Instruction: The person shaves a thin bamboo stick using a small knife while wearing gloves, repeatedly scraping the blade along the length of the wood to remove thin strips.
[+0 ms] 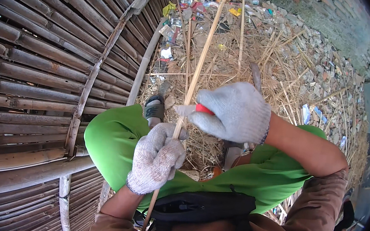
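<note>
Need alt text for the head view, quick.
Two gloved hands work a long thin bamboo strip: the left hand grips it low, the right hand presses a red-handled knife against it. Green trousers, straw-littered ground and a bamboo slat wall surround them.

Both hands wear knitted grey-white cotton gloves with a coarse, matt weave: the left hand (156,158) at lower centre, the right hand (233,112) at centre. The long thin pale bamboo stick (191,89) between them looks dry, smooth and matt. A glossy red plastic tool handle (204,109) shows in the right glove. The bright green trousers (114,139) are smooth cloth. At left, the weathered brown bamboo-slat wall (41,53) looks rough and dull. Dry straw (272,66) at upper right is fibrous.
</note>
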Action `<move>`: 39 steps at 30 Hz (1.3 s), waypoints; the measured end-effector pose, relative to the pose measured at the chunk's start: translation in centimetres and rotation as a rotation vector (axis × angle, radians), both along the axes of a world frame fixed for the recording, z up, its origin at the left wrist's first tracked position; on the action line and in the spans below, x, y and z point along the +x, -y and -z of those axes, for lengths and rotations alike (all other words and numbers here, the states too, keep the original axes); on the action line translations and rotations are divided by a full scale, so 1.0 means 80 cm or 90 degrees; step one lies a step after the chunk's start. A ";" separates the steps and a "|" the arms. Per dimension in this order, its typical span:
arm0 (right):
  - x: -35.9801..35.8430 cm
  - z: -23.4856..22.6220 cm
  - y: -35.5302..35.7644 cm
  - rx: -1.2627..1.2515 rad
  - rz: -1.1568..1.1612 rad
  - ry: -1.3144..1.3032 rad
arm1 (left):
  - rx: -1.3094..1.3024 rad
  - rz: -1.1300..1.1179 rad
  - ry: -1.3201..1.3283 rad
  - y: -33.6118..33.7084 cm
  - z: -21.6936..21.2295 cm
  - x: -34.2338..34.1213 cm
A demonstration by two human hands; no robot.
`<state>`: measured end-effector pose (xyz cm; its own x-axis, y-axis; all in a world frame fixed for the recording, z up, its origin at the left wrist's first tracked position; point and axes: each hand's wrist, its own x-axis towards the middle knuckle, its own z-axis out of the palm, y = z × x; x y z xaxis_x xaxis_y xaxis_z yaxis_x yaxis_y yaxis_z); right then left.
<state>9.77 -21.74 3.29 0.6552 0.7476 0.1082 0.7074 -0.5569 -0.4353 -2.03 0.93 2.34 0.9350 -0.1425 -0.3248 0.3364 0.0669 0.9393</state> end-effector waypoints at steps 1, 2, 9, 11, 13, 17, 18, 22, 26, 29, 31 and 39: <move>0.008 -0.002 0.005 -0.007 0.028 0.010 | -0.002 0.001 0.001 0.000 0.000 0.000; 0.016 -0.004 0.010 -0.014 0.057 0.020 | -0.002 0.008 0.010 0.000 0.000 -0.001; 0.036 -0.001 0.018 -0.023 0.063 0.062 | 0.059 0.016 0.056 -0.001 0.006 -0.006; 0.009 -0.011 0.007 -0.059 0.019 0.005 | 0.066 0.025 0.069 -0.001 0.007 -0.004; -0.004 0.002 0.005 -0.002 -0.004 0.012 | 0.076 0.033 0.076 -0.002 0.011 -0.003; 0.006 0.004 0.008 0.019 -0.017 0.047 | 0.183 0.046 0.162 -0.006 0.013 -0.001; 0.008 0.003 0.008 0.016 -0.017 0.062 | 0.202 0.045 0.174 -0.007 0.012 -0.001; 0.019 -0.001 0.013 -0.001 0.000 0.084 | 0.211 0.044 0.173 -0.006 0.011 0.000; 0.041 -0.011 0.024 -0.085 0.070 0.055 | 0.189 0.033 0.182 -0.004 0.016 -0.003; 0.063 -0.005 0.036 -0.065 0.108 0.095 | 0.207 0.033 0.208 -0.005 0.018 -0.005; 0.080 -0.004 0.042 -0.065 0.126 0.101 | 0.231 0.038 0.213 -0.007 0.021 -0.007; 0.152 -0.014 0.082 -0.114 0.277 0.106 | 0.091 0.073 0.060 -0.001 0.004 -0.007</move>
<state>21.91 -28.28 4.42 0.8956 0.4246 0.1329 0.4440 -0.8718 -0.2071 -2.55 0.99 2.00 0.9424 -0.2088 -0.2615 0.2445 -0.1037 0.9641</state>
